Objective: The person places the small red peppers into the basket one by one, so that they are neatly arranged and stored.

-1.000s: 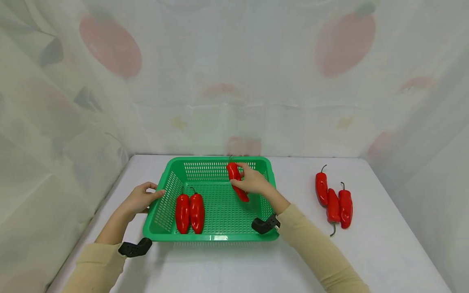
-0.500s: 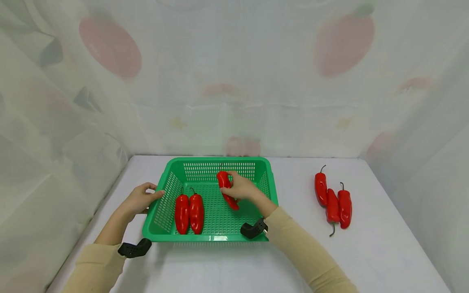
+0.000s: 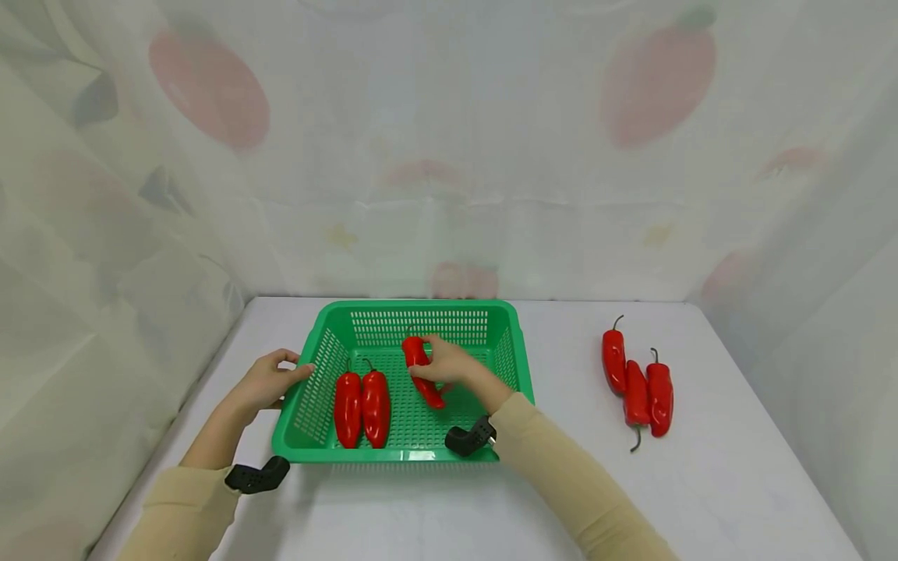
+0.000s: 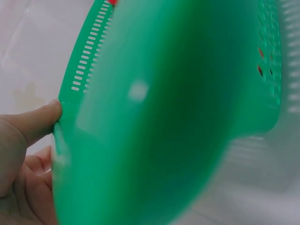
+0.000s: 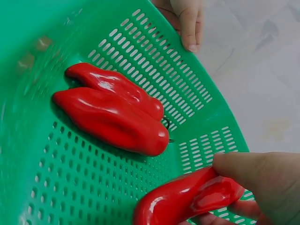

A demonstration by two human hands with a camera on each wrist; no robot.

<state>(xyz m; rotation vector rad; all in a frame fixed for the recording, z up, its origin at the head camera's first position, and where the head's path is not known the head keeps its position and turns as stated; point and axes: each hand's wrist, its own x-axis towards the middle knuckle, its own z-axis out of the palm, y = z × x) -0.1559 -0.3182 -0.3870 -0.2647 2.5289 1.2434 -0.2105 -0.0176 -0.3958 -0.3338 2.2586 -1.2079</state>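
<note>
Red pepper (image 5: 180, 194), glossy and curved, is held in the right grip (image 3: 447, 362); left grip (image 3: 270, 379) pinches the basket (image 3: 351, 456).

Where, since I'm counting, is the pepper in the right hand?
In the head view, the held pepper is over the green basket, right of two other peppers.

White counter (image 3: 744, 475), back edge against pale sheeting (image 3: 442, 93). Left drape (image 3: 77, 343) creased, folds running diagonally; right drape (image 3: 828, 257) smoother, grayish. Back sheeting printed: faded red oval (image 3: 209, 89) upper left, red fruit-like shape (image 3: 659, 86) with green top upper right, small yellowish blotches (image 3: 342, 237) lower down, horizontal crease across. Light soft, fairly even; counter shadows faint.
</note>
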